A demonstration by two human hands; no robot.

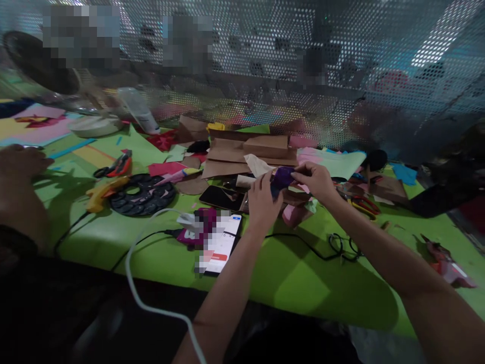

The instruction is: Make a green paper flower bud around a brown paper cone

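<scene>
Both hands are raised over the middle of the cluttered table, working on one small, crumpled dark purple piece (283,177), paper or cloth. My left hand (263,199) grips it from the left, fingers closed round its lower end, where a bluish part shows. From the right, my right hand (315,180) pinches its edge between thumb and fingertips. Just below and behind them lie a white rolled piece (245,181), a black phone (220,197) and pink paper scraps (293,215). A lit phone (223,245) lies beside my left forearm, next to a purple power strip (189,236).
A yellow glue gun (100,194) rests by a round black tray (146,194). Orange-handled pliers (123,163), brown cardboard (242,154) and red pliers (445,263) lie around. A white cable (136,290) crosses the front. Another person's hand (22,162) is at left.
</scene>
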